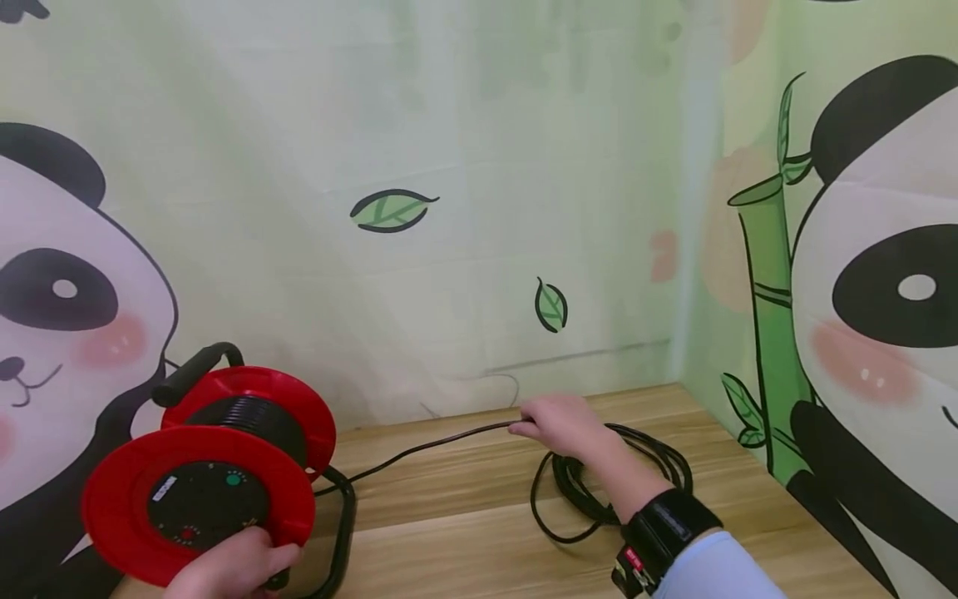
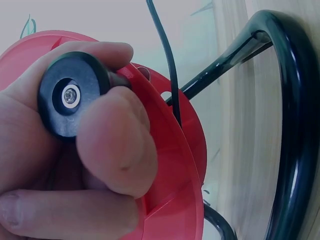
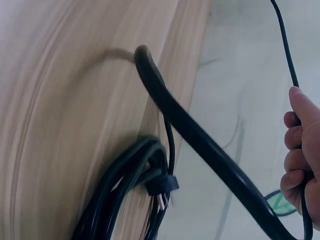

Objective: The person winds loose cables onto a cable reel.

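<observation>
Two hands: left (image 1: 232,567) pinches knob (image 2: 70,95); right (image 1: 561,424) apparently grips cable (image 1: 419,449).

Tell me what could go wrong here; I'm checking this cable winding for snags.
The loose cable lies in a tangled pile on the table, so a loop might knot as it feeds through the right hand. The plug sits inside that pile and could catch. The left hand holds only the small knob, so the reel might tip.

Wooden table (image 1: 464,541) beneath a panda-and-bamboo wall covering (image 1: 861,291).
</observation>
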Tool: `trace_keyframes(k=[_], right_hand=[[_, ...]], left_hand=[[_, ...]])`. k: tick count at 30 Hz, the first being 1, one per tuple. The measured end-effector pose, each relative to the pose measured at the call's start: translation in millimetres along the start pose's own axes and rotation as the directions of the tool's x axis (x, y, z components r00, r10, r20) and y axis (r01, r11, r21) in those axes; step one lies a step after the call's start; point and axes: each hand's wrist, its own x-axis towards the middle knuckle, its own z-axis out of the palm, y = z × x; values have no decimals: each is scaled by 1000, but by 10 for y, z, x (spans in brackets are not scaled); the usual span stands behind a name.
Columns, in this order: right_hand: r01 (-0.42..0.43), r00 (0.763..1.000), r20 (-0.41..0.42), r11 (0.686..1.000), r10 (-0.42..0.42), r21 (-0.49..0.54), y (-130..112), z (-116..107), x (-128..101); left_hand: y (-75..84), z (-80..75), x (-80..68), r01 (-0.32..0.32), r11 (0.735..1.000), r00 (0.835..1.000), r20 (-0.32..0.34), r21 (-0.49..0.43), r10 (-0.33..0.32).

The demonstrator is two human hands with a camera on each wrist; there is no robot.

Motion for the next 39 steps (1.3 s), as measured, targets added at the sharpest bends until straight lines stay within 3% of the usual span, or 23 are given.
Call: trace_keyframes(k=[17,24,32,39], right_hand=[[38,999,8,998,-38,46,55,27,-49],[-2,1000,16,996,1,93,86,49,-103],[26,1000,6,996,-27,84,-23,137,-8],[26,1000,-1,995,-26,99,-135,196,40]], left_hand=[[-30,11,-1,3,999,1000,-15,-36,-3],[14,-9,-13,-7,1000,999,49,-7,8],[-114,-75,-75,38,999,999,34,15,-39],[-231,-100,-55,58,996,998,37,-67,-56]])
